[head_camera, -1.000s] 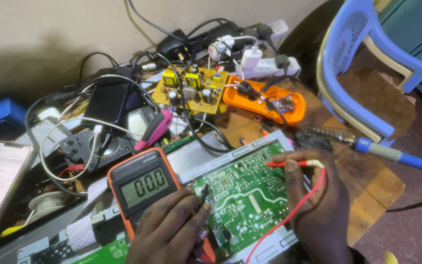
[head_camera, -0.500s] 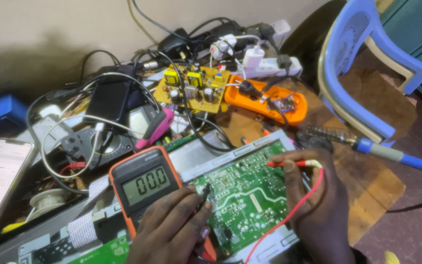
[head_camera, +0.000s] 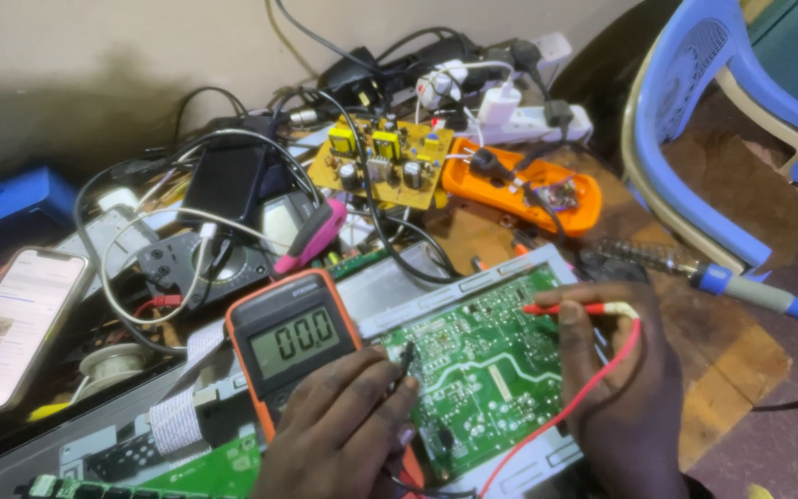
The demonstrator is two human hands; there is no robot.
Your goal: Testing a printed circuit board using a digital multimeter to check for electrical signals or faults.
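My left hand [head_camera: 339,425] pinches a black test probe [head_camera: 407,357] whose tip rests on the left part of a green circuit board [head_camera: 477,370]. My right hand [head_camera: 611,379] grips a red test probe [head_camera: 561,310], its tip lying on the board's upper right area, and its red lead [head_camera: 570,407] curves down past my wrist. An orange-cased multimeter [head_camera: 293,342] with a lit digital display leans just left of the board, partly covered by my left hand.
A yellow circuit board [head_camera: 385,162], an orange open tool case [head_camera: 524,189], a white power strip with plugs [head_camera: 528,115], tangled cables, a pink-handled tool [head_camera: 311,236], a lit phone [head_camera: 16,323], a blue-handled soldering iron [head_camera: 722,282] and a blue plastic chair [head_camera: 713,129] surround the work.
Both hands and probes stay in nearly the same spots on the board. The view has shifted slightly; nothing was picked up or released.
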